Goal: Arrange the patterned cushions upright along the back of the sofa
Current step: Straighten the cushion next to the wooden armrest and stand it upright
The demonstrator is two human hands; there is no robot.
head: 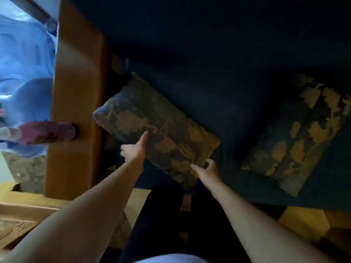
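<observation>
Head: hands [133, 149] touch patterned cushion [157, 128]

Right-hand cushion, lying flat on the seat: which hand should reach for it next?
Right. The right hand sits at the near cushion's right corner, closest to the flat cushion. The left hand is on the far side, by the wooden armrest.

Dark sofa [218, 88] carries two patterned cushions [157, 130].
</observation>
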